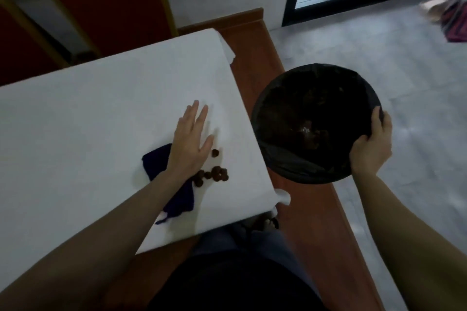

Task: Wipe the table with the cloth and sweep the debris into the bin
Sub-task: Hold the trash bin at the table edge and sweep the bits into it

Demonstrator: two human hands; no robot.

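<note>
Brown debris lies beside the flat left hand pressing the cloth, while the right hand clamps the bin rim to catch it.

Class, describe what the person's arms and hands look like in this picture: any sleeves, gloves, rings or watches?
Both forearms are bare, with no sleeves in view. The left hand and right hand wear no gloves. No watch, bracelet or ring shows on either, though the picture is dim.

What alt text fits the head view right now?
A left hand presses a dark blue cloth flat beside brown debris on a white-covered table, while the right hand grips a black-lined bin held at the table's edge.
</note>
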